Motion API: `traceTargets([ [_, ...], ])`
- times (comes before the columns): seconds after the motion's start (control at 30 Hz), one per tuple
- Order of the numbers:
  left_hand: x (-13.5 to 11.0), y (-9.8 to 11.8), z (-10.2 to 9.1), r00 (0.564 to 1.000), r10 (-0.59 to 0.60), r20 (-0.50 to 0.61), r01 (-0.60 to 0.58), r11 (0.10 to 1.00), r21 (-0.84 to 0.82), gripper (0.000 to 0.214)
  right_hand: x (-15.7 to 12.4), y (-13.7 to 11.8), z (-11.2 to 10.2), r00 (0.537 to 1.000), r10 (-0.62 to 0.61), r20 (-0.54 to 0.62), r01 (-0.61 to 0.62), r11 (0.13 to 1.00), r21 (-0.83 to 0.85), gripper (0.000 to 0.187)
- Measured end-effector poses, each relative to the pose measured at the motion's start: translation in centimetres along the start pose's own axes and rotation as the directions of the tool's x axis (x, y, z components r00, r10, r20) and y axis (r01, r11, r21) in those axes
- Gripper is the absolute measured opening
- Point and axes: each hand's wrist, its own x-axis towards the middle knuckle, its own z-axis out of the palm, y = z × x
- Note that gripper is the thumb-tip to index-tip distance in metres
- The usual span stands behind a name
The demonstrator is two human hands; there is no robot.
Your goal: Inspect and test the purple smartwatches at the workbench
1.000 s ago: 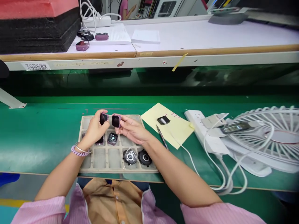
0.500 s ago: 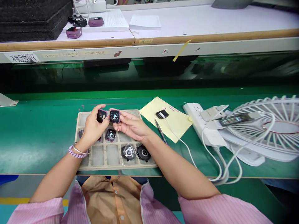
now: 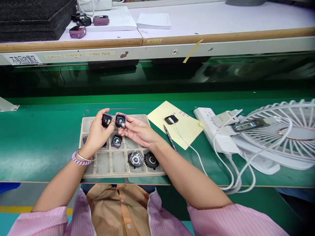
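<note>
Between the thumb and fingers of my left hand (image 3: 98,131) is a square smartwatch case (image 3: 106,120) with a dark face and a small yellowish mark. My right hand (image 3: 141,131) pinches a second smartwatch case (image 3: 120,120), purple-edged, its screen lit with a dial. Both are held side by side above a pale compartment tray (image 3: 103,177). Another lit smartwatch case (image 3: 116,141) lies in a middle-row compartment below them. Two round black watch cases (image 3: 135,159) lie in the front row, the left one in clear wrap. My left hand partly hides other cases in the tray.
Right of the tray lie a yellow sheet (image 3: 157,113), a black charging puck (image 3: 171,119) and a pen (image 3: 170,138). Farther right are a power strip (image 3: 211,131), white cables and a white fan (image 3: 268,154). Purple watch cases (image 3: 101,20) sit on the upper shelf.
Both hands keep hold of the two smartwatch cases in nearly the same place. The lit case in my right hand has tilted slightly; the camera view has shifted a little.
</note>
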Motion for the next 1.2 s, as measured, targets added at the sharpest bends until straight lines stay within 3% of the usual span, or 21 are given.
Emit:
traceTargets([
  [0.5, 0.04, 0.89, -0.25, 0.999, -0.038, -0.015, 0.037, 0.999, -0.014, 0.047, 0.03, -0.04, 0.0, 1.0, -0.01, 0.002, 0.01, 0.998, -0.069, 0.051],
  [1.2, 0.11, 0.83, -0.26, 0.999, 0.041, -0.034, -0.041, 0.999, -0.013, 0.041, -0.02, -0.19, 0.23, 0.999, -0.041, 0.013, 0.042, 0.996, -0.074, 0.053],
])
